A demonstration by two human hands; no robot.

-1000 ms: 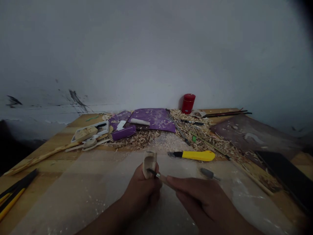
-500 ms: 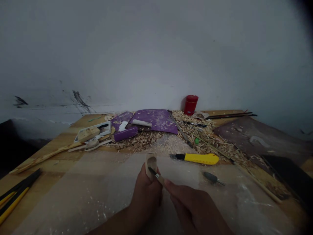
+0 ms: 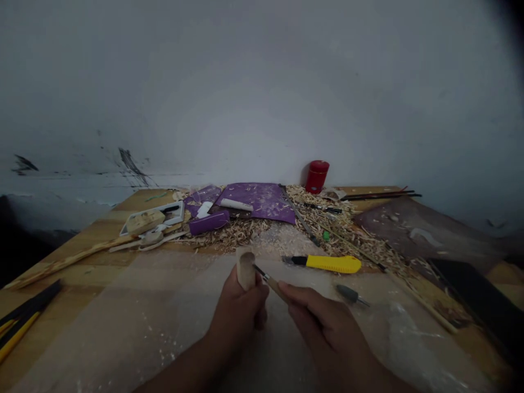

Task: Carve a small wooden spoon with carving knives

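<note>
A pale block of wood point(image 3: 245, 271) with a hollow near its top stands up out of my left hand point(image 3: 241, 303), whose fingers are wrapped round its lower part. My right hand point(image 3: 323, 314) grips the wooden handle of a carving gouge point(image 3: 275, 285). The gouge's dark metal tip is at the right edge of the hollow; whether it touches the wood I cannot tell. Beyond my right hand lie a yellow utility knife point(image 3: 333, 263) and a grey cone-shaped bit point(image 3: 347, 293) with a metal shank.
Wood shavings point(image 3: 229, 233) cover the back, around purple sheets point(image 3: 262, 202). A white tray point(image 3: 180, 212) with a wood piece sits back left, a red canister point(image 3: 317, 176) by the wall. Black-and-yellow pliers-like handles point(image 3: 24, 322) lie left, a dark flat object point(image 3: 470, 289) right. Clear plastic sheeting point(image 3: 164, 305) lies beneath.
The wood block has moved slightly left and up and turned, with my left hand round it. The gouge tip has gone from inside the hollow to its right edge. The view has shifted slightly.
</note>
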